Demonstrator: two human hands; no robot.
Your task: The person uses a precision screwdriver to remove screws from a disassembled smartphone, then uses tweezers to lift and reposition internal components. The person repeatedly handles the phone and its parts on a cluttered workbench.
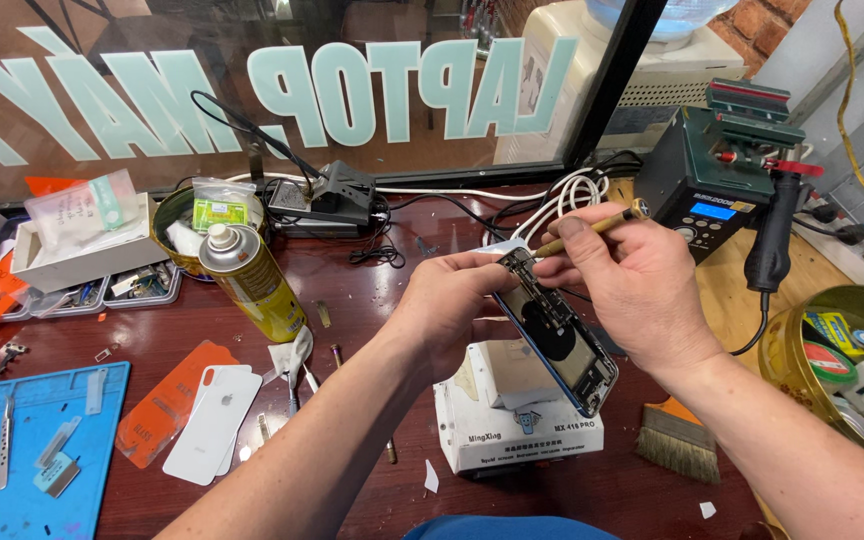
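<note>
The left hand [452,300] grips an opened smartphone [557,335], fingers closed on its top edge, above a white box [512,435]. The right hand [632,285] pinches a brass-handled screwdriver [592,228] at the phone's upper end. Below lies a dark red wooden tabletop [392,250]; left of the fingers stand a yellow spray can [252,280] and a blue mat [37,440], with a lettered glass pane [252,90] behind.
</note>
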